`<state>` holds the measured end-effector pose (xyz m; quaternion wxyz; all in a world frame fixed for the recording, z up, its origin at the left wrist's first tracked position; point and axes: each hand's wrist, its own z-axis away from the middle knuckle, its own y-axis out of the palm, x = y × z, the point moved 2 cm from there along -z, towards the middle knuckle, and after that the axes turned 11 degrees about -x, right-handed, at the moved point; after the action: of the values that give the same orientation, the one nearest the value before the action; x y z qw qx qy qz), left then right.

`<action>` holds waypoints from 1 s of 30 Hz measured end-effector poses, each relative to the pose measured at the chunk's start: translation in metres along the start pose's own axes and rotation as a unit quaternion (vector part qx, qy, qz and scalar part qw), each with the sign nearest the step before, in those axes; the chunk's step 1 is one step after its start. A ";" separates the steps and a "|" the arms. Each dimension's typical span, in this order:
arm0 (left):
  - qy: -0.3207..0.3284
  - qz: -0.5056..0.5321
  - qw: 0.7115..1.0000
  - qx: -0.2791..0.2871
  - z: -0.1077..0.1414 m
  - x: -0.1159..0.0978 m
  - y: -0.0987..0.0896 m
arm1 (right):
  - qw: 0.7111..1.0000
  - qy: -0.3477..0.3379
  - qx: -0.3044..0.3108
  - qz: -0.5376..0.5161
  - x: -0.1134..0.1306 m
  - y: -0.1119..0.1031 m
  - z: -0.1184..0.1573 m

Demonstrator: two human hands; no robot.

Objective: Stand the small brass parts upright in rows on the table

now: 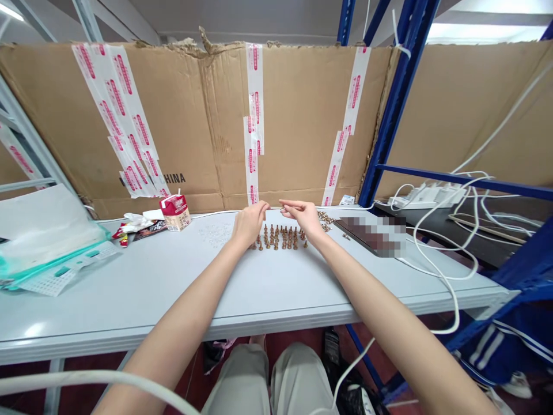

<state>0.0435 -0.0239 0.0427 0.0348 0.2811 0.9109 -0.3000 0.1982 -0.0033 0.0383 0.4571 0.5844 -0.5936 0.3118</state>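
Note:
Rows of small copper-coloured screws [276,237] stand upright on the pale grey table [129,300], heads down. Just behind them, my left hand [249,223] and my right hand [303,216] hover with their fingertips pointing towards each other. Neither hand shows anything held, and the fingers of my right hand are slightly apart. Beyond my right hand lies a loose heap of similar screws [325,218]. Left of my left hand is a faint scatter of tiny pale parts [215,234], too small to name.
A dark board [371,235], partly blurred out, lies at the table's right. Further left stand a small red-and-cream drink carton [175,212], snack wrappers [138,229] and a teal-edged plastic folder [52,245]. White cables and a power strip [427,197] run beside a blue steel rack upright [397,98].

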 end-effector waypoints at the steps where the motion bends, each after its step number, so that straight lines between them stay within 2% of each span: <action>1: -0.009 0.031 0.999 -0.024 -0.002 0.003 -0.002 | 1.000 0.000 0.001 -0.015 0.002 -0.002 -0.001; 4: -0.041 0.102 0.991 -0.081 -0.008 0.015 -0.008 | 0.999 -0.011 -0.003 -0.045 0.007 -0.008 -0.006; 6: -0.069 0.137 0.984 -0.091 -0.011 0.024 -0.009 | 0.998 -0.017 -0.003 -0.056 0.008 -0.010 -0.007; 11: -0.138 0.188 0.969 -0.074 -0.014 0.040 -0.004 | 0.999 -0.019 0.003 -0.037 0.002 -0.005 -0.007; 16: -0.174 0.220 0.959 -0.047 -0.012 0.043 0.000 | 0.998 -0.044 0.030 0.022 -0.002 0.001 -0.002; 22: -0.163 0.177 0.969 -0.055 -0.011 0.036 -0.005 | 0.991 -0.117 0.027 0.067 0.001 -0.014 -0.004; 27: -0.131 0.088 0.982 -0.106 -0.004 0.027 -0.022 | 0.990 -0.081 0.031 0.108 -0.002 -0.021 -0.005; 30: -0.134 0.040 0.981 -0.131 0.006 0.029 -0.034 | 0.990 -0.072 0.034 0.119 -0.003 -0.023 0.002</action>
<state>0.0007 -0.0354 0.0493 0.2054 0.2673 0.9174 -0.2114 0.2205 -0.0063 0.0310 0.3527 0.5456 -0.6795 0.3410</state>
